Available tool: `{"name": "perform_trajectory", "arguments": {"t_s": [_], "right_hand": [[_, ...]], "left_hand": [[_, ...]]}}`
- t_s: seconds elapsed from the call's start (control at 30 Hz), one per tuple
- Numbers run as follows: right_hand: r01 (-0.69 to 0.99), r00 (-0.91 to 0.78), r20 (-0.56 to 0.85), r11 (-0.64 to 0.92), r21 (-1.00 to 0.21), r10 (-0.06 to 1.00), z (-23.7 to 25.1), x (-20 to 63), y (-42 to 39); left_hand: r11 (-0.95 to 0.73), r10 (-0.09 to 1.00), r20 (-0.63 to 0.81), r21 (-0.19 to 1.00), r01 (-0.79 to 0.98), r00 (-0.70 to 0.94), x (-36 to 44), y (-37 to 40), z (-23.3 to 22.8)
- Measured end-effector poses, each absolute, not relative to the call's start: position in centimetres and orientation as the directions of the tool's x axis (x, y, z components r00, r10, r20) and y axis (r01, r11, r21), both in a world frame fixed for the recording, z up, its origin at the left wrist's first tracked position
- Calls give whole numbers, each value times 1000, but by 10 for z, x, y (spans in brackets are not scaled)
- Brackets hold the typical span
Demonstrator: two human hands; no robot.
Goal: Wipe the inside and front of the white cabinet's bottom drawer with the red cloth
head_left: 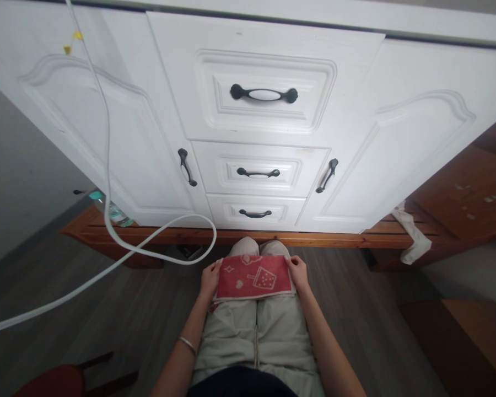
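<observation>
A folded red towel [248, 284] with pale drawings of a drink cup, a heart and a star lies across my thighs, over light grey-beige trousers [231, 325]. My left hand [211, 275] pinches the towel's left edge near its upper corner. At the opposite edge, my right hand [297, 271] grips the upper right corner between thumb and fingers. The towel is spread flat between both hands, and a lighter layer shows along its lower edge.
Ahead stands a white cabinet [264, 154] with dark handles, on a wooden bench [281, 239]. A white cable [107, 165] loops down at the left beside a plastic bottle [118, 212]. White cloth [413, 237] hangs at right, above a cardboard box [458, 336]. A stool [52, 381] stands lower left.
</observation>
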State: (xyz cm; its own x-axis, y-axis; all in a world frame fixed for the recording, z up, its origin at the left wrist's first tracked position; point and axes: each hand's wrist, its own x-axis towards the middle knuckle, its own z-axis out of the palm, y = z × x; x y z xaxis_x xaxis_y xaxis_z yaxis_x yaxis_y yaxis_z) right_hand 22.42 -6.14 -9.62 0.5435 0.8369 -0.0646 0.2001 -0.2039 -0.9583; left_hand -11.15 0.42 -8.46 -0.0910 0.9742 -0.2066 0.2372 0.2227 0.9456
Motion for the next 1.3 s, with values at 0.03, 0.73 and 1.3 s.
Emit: {"name": "perform_trajectory", "arguments": {"t_s": [0.03,0.73,1.3], "right_hand": [[207,537,-66,-206,-956,841,-95,224,-63],[417,315,-176,-303,-857,933,-69,207,-102],[305,157,168,114,-946,973,2,117,-88]], "left_hand": [[216,976,-198,941,262,-94,-112,3,-86],[436,894,-441,812,387,-83,-125,-9,-72],[487,803,-396,867,-107,446,-50,-56,-1]]}}
